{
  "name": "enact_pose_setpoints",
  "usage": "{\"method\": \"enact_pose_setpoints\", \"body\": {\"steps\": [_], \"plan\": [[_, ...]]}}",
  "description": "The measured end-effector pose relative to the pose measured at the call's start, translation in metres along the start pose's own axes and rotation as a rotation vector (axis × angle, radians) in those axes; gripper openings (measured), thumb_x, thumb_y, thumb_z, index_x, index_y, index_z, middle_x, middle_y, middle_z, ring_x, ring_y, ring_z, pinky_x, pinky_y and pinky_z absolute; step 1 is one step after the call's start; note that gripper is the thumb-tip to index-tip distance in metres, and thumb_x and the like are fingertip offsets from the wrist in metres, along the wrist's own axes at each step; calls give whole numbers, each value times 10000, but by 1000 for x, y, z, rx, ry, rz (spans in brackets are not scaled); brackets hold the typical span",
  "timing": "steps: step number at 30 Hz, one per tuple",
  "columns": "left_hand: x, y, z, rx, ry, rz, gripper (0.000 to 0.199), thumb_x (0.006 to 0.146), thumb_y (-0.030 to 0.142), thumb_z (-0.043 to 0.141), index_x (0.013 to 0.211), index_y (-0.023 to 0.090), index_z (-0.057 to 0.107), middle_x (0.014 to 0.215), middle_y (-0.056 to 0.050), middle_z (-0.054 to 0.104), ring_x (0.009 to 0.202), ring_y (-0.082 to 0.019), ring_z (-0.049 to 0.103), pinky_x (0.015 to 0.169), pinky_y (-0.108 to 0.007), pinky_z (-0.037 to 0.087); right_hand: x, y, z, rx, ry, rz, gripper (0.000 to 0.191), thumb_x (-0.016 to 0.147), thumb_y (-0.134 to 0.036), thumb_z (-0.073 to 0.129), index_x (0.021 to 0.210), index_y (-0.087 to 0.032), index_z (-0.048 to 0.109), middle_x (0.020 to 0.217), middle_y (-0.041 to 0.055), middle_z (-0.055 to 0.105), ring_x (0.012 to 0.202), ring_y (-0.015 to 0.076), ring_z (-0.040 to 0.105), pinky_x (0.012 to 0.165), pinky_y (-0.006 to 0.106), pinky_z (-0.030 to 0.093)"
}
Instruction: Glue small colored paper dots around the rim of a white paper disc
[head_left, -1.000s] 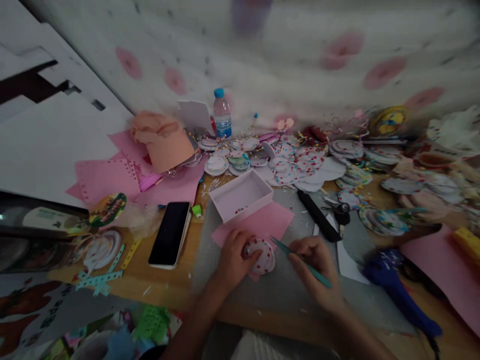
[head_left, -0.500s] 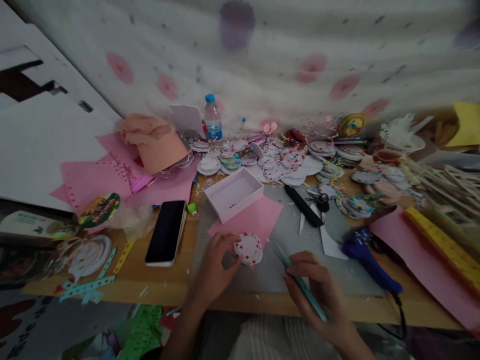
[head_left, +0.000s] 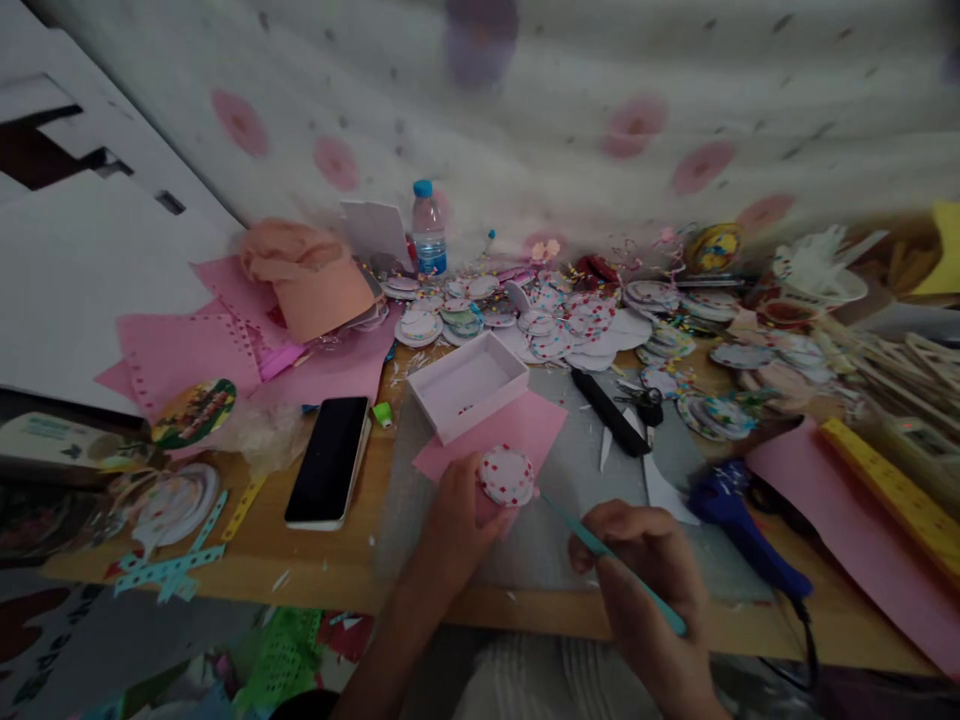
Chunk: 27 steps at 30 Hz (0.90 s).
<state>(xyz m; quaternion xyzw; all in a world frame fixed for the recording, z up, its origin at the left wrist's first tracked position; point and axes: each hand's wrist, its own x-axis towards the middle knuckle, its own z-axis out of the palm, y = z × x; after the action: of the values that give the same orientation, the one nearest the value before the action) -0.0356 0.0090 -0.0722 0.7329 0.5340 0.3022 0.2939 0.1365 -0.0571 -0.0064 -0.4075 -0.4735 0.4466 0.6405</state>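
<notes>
My left hand [head_left: 459, 500] pinches a round white paper disc [head_left: 506, 476] by its left edge, between thumb and fingers. Red dots are spread over the disc, mostly around its rim. In my right hand [head_left: 652, 575] are slim teal tweezers [head_left: 581, 533], slanting up and left. Their thin tip is close to the disc's lower right edge, beside a tiny pale speck; whether they touch is too small to tell. Under my left hand lies a pink sheet [head_left: 536, 420] on a grey mat [head_left: 480, 560]. A white open box [head_left: 469, 385] rests on the sheet's far part.
Behind the mat are many dotted paper discs [head_left: 551, 335] in piles. Black-handled scissors [head_left: 646, 405], a black stick-like tool [head_left: 609, 412] and a blue glue gun [head_left: 750, 530] lie to the right. A phone [head_left: 330, 460] lies left; a water bottle [head_left: 429, 235] stands at the back.
My left hand has raised the dotted disc slightly and moved it right. The tweezers have turned to a flatter slant, their tip now closer to the disc's edge.
</notes>
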Motion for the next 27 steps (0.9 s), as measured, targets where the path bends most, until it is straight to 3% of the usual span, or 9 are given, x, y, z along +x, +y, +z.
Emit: {"method": "enact_pose_setpoints", "body": {"steps": [3,7,10,12,15,17,21,25,27], "plan": [[-2,17,-15,52,25,4,699,661,232,782,1274,214,447,1253,-119,499,1173,-313,447,986,-486,381,1,1,-5,58,62,20,104,886,-170,528,959,-239,504,812,11,545,690,128,529,597,253,441],[-18,58,-35,-281,-44,20,325,836,307,627,1148,224,585,1114,-82,580,1012,-220,547,878,-357,451,-1,5,-7,85,114,16,134,874,-143,540,890,-246,454,753,-13,549,673,123,528,596,240,432],[-23,87,-29,-626,-66,-14,253,886,386,548,994,197,675,906,-66,632,823,-181,583,732,-295,474,-2,7,3,47,90,-27,170,870,-120,529,854,-245,415,764,-9,568,694,127,547,609,240,451],[-22,98,-20,-740,24,-84,256,890,383,543,892,177,695,833,-63,623,789,-177,586,701,-281,476,-4,9,13,-21,70,-95,176,868,-101,513,851,-243,409,798,3,581,746,137,578,645,252,475],[-20,103,-12,-741,141,-174,206,872,313,576,782,165,688,776,-45,603,757,-166,582,691,-264,467,-9,13,20,-146,45,-162,182,859,-72,483,878,-241,417,844,15,567,827,144,594,703,264,490],[-19,101,-14,-694,157,-190,201,863,283,583,721,163,660,737,-28,583,718,-152,562,669,-251,449,-10,16,13,-213,-58,-172,201,842,-92,487,952,-243,416,890,33,555,876,167,586,721,290,497],[-17,91,-27,-618,200,-214,217,888,258,534,697,169,584,707,-5,532,710,-144,520,673,-247,413,-5,15,-35,-568,-325,-268,315,792,-174,514,1098,-206,446,994,93,548,937,226,564,750,351,497],[-14,74,-40,-598,171,-143,230,904,249,507,689,173,538,697,4,466,704,-139,471,673,-249,382,7,5,-106,-1188,21,-233,184,811,-274,538,977,-201,509,941,103,572,862,255,577,757,395,474],[-13,68,-44,-579,147,-115,238,910,246,493,688,173,536,689,4,447,697,-140,452,668,-255,367,8,1,-139,-1407,148,-95,247,803,-397,525,938,-190,527,855,120,576,775,290,574,714,433,477]]}}
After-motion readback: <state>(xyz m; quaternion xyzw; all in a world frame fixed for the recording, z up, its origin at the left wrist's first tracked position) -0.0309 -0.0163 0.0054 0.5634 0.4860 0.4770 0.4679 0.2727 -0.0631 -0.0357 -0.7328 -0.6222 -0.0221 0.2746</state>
